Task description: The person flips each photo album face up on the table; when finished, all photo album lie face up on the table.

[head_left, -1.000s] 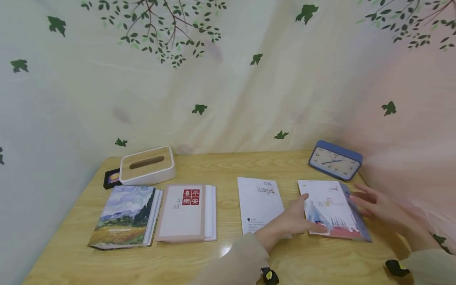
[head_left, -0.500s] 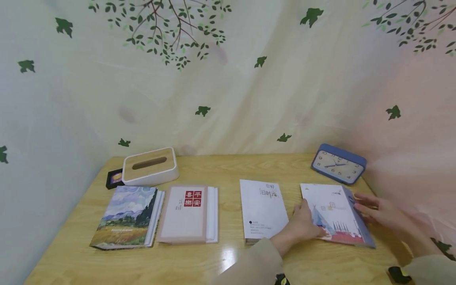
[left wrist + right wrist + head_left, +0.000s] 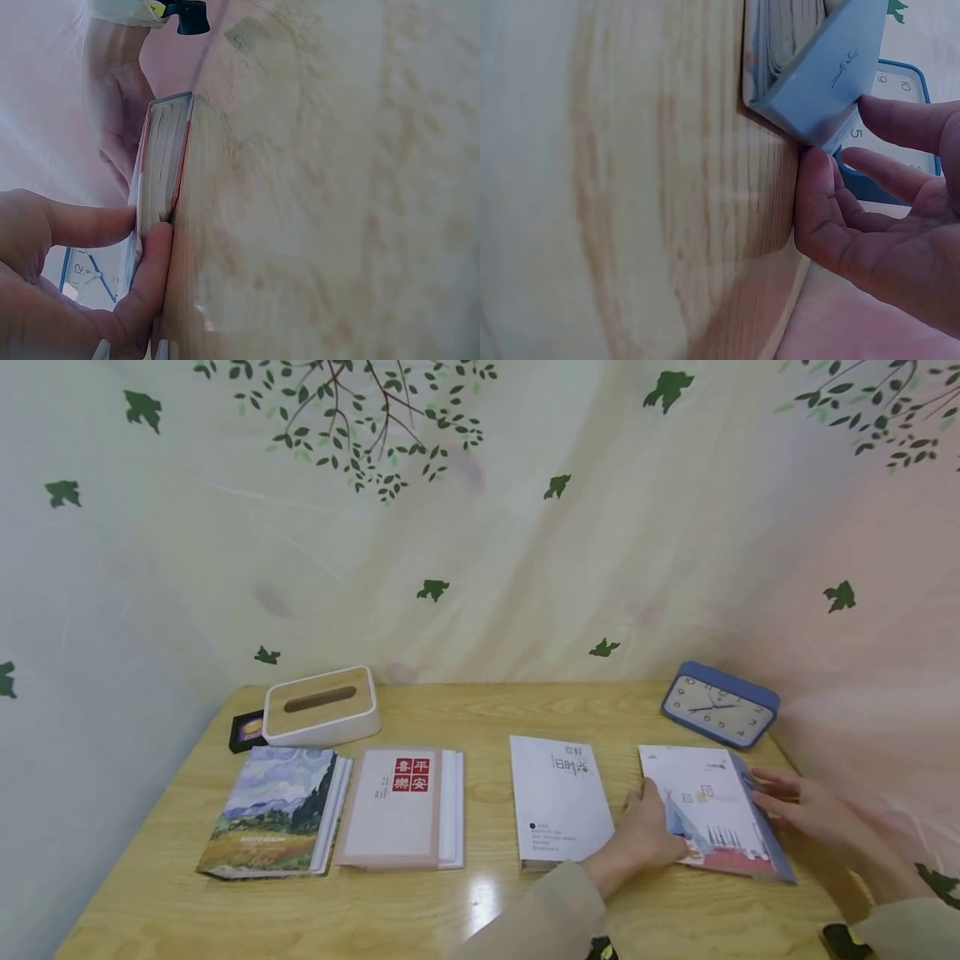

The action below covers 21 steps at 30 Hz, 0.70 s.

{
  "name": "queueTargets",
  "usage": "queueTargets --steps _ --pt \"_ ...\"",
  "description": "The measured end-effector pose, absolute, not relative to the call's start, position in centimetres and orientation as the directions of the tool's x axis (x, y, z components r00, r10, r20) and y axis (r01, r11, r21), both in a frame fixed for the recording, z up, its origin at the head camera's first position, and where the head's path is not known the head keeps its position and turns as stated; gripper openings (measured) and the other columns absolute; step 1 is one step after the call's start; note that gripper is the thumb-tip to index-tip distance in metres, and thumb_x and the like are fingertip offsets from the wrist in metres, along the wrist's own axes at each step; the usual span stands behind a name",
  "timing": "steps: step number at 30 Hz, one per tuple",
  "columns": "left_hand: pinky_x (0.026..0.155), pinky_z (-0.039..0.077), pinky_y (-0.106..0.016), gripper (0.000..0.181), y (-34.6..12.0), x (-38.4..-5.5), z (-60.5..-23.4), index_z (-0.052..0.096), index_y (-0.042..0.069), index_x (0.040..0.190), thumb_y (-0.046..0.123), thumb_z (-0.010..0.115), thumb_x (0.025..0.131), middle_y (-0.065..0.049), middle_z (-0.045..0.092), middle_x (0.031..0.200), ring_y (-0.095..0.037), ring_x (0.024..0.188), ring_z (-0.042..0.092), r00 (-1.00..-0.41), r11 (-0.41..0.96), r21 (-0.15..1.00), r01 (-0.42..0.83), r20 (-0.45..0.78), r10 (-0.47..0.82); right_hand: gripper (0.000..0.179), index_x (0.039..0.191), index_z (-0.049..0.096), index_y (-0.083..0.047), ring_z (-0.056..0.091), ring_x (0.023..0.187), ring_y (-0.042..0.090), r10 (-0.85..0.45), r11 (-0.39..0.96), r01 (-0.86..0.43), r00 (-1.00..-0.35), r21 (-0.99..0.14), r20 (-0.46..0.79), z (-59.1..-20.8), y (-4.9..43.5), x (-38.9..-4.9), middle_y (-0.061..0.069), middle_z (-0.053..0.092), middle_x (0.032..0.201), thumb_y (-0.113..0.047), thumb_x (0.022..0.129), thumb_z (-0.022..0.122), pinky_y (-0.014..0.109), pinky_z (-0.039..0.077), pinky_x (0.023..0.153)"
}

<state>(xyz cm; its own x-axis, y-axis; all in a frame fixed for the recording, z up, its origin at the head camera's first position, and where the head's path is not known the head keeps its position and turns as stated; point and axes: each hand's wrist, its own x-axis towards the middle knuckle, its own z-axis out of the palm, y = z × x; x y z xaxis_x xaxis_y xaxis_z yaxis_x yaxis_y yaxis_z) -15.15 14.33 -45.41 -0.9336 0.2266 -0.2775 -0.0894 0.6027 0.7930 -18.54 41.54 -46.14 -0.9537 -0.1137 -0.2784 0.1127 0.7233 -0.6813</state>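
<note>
A white photo album [image 3: 693,793] with a blue tent, red ground and grey-blue spine lies on the right of the table. My left hand [image 3: 645,835] grips its left edge; in the left wrist view the thumb lies on the cover and a finger against the page side. On the spine side, my right hand [image 3: 813,810] holds the album; in the right wrist view thumb and fingertip touch the two edges of the blue spine [image 3: 825,82]. Just left of my left hand lies another white album [image 3: 558,802] with Chinese lettering.
Farther left lie a pink-bordered album [image 3: 393,827] with red squares and a landscape-covered photo album [image 3: 273,818]. Behind them stand a tissue box [image 3: 322,706] and a small black box [image 3: 246,731]. A blue clock [image 3: 720,706] stands behind the gripped album, before a leaf-patterned curtain [image 3: 487,527].
My left hand has come to the album's left edge and its thumb has drawn in from the cover. The right hand stays at the spine. The head view has shifted slightly.
</note>
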Motion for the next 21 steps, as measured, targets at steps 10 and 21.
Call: queueTargets --steps 10,21 --pt "0.109 0.041 -0.030 0.104 14.68 -15.22 -45.34 0.031 0.010 0.159 0.014 0.088 0.072 -0.016 0.041 0.154 -0.024 0.137 0.046 -0.933 0.616 0.785 -0.072 -0.272 0.236 0.083 0.150 0.025 0.017 0.057 0.106 0.024 -0.072 0.687 0.187 -0.944 -0.702 -0.322 -45.48 41.72 -18.23 0.043 0.039 0.144 -0.041 0.103 0.060 0.025 0.057 0.077" --pt "0.110 0.040 -0.032 0.106 14.87 -15.25 -45.33 0.031 0.010 0.159 0.013 0.088 0.070 -0.017 0.042 0.154 -0.025 0.137 0.046 -0.928 0.622 0.779 -0.083 -0.288 0.237 0.074 0.148 0.025 0.022 0.064 0.110 0.022 -0.105 0.620 0.232 -0.922 -0.750 -0.373 -45.64 41.91 -18.61 0.042 0.037 0.146 -0.034 0.107 0.053 0.032 0.058 0.085"
